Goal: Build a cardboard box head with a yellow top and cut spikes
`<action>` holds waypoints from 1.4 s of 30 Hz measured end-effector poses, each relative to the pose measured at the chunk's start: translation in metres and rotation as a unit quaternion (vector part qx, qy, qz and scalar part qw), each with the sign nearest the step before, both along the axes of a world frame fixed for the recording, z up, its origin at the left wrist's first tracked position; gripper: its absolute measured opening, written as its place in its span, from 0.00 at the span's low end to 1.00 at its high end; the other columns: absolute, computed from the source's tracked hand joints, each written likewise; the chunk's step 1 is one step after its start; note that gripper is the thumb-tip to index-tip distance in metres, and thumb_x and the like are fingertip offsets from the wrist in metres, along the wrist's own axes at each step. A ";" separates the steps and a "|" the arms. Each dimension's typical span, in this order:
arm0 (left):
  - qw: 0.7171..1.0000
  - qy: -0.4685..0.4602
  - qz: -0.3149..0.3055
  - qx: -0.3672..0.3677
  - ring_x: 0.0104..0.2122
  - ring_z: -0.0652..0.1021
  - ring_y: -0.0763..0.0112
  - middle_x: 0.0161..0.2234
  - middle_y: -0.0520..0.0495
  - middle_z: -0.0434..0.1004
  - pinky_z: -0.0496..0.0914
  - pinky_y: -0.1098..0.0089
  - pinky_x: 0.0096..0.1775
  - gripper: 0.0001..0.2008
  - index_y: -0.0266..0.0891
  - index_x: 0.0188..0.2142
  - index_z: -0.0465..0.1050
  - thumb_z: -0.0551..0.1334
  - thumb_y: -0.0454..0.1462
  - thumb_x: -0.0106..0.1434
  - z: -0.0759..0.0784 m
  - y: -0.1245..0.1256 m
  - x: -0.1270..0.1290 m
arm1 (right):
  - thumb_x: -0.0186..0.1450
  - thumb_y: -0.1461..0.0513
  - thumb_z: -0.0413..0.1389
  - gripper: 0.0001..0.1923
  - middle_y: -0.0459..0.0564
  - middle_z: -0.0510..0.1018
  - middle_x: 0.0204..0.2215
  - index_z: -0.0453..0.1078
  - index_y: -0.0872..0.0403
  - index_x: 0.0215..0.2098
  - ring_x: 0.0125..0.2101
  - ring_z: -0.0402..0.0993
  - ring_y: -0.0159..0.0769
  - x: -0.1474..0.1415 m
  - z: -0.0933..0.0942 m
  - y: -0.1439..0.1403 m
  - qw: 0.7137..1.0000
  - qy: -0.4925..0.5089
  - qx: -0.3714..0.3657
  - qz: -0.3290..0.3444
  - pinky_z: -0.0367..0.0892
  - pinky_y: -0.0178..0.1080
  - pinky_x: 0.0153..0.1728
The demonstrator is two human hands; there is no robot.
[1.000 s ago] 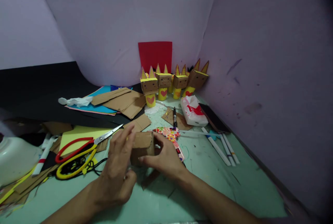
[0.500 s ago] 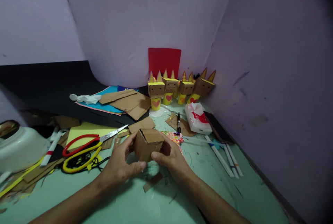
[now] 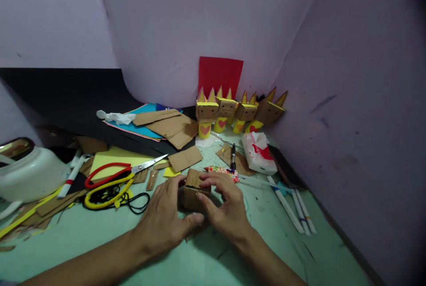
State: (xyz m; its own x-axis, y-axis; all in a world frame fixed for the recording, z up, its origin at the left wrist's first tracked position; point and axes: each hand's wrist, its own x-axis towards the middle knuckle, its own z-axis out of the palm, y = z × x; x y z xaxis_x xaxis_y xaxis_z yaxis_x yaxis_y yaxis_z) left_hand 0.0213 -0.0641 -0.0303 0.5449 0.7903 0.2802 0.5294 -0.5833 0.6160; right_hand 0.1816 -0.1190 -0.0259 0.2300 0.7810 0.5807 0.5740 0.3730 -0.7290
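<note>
A small brown cardboard box rests low on the green table between my hands. My left hand grips its left side and underside with the thumb at the front. My right hand covers its right side, fingers curled over the top edge. Behind the box lies a colourful patterned strip. Scissors with red and yellow handles lie to the left.
Several cardboard figures with yellow cones and heart cups stand at the back before a red sheet. Cardboard sheets, a black marker, a tissue pack, white pens, a black cord and a white bowl surround the hands.
The box went from lifted and tilted to pressed low on the table, and my right hand's fingers moved over its top. The camera view shifted left.
</note>
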 end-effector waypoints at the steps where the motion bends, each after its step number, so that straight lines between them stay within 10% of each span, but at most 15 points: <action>1: 1.000 -0.006 -0.005 0.010 0.45 0.74 0.50 0.45 0.38 0.72 0.70 0.50 0.44 0.27 0.38 0.49 0.61 0.63 0.45 0.52 0.001 0.001 -0.003 | 0.54 0.67 0.59 0.09 0.52 0.79 0.38 0.70 0.50 0.33 0.42 0.73 0.43 0.003 0.000 0.000 1.000 -0.002 -0.004 0.021 0.68 0.47 0.42; 6: 0.996 -0.055 -0.064 0.033 0.53 0.69 0.51 0.53 0.36 0.66 0.66 0.51 0.52 0.30 0.37 0.55 0.58 0.63 0.39 0.53 0.004 0.012 -0.007 | 0.55 0.68 0.59 0.09 0.52 0.79 0.40 0.71 0.50 0.35 0.46 0.72 0.42 0.015 0.004 -0.003 0.996 0.001 -0.026 0.088 0.66 0.48 0.48; 11: 0.976 -0.103 -0.133 -0.140 0.51 0.72 0.53 0.52 0.37 0.70 0.67 0.53 0.52 0.32 0.37 0.56 0.59 0.64 0.37 0.51 0.008 0.017 0.006 | 0.54 0.61 0.64 0.20 0.54 0.76 0.47 0.70 0.50 0.45 0.50 0.70 0.45 0.019 0.012 -0.008 0.990 0.012 -0.066 0.122 0.65 0.49 0.50; 16: 0.966 -0.202 -0.024 -0.161 0.50 0.73 0.53 0.51 0.38 0.70 0.68 0.53 0.51 0.32 0.38 0.56 0.58 0.66 0.38 0.52 0.004 0.028 0.003 | 0.59 0.56 0.59 0.13 0.55 0.77 0.45 0.72 0.51 0.41 0.44 0.73 0.44 0.034 0.021 -0.016 0.990 0.059 -0.005 -0.130 0.67 0.46 0.45; 19: 0.946 -0.285 0.029 -0.155 0.51 0.72 0.53 0.55 0.35 0.67 0.67 0.53 0.52 0.38 0.36 0.59 0.52 0.67 0.40 0.52 0.002 0.039 -0.005 | 0.60 0.48 0.54 0.17 0.53 0.79 0.26 0.74 0.53 0.29 0.27 0.75 0.42 0.047 0.027 -0.018 0.950 -0.006 -0.159 -0.267 0.65 0.40 0.27; 24: 0.920 -0.334 0.026 -0.203 0.52 0.72 0.54 0.57 0.32 0.65 0.66 0.54 0.53 0.48 0.34 0.64 0.40 0.68 0.41 0.53 0.004 0.045 -0.009 | 0.55 0.44 0.55 0.25 0.49 0.68 0.11 0.64 0.50 0.11 0.16 0.64 0.38 0.045 0.029 -0.012 0.863 -0.192 -0.417 -0.212 0.47 0.36 0.17; 33: 0.935 -0.291 0.059 -0.195 0.51 0.73 0.55 0.52 0.36 0.70 0.63 0.52 0.55 0.49 0.38 0.64 0.42 0.68 0.35 0.49 -0.005 0.046 -0.008 | 0.49 0.55 0.62 0.13 0.40 0.66 0.11 0.66 0.54 0.20 0.12 0.59 0.29 0.043 0.001 -0.009 0.879 0.345 -0.325 -0.054 0.59 0.33 0.14; 42: 0.961 -0.224 0.088 -0.137 0.51 0.72 0.55 0.52 0.37 0.70 0.64 0.54 0.53 0.46 0.36 0.63 0.46 0.67 0.35 0.48 0.001 0.038 -0.002 | 0.53 0.52 0.63 0.15 0.45 0.73 0.18 0.72 0.55 0.31 0.17 0.61 0.30 0.031 0.005 -0.033 0.938 0.301 -0.172 -0.029 0.56 0.32 0.16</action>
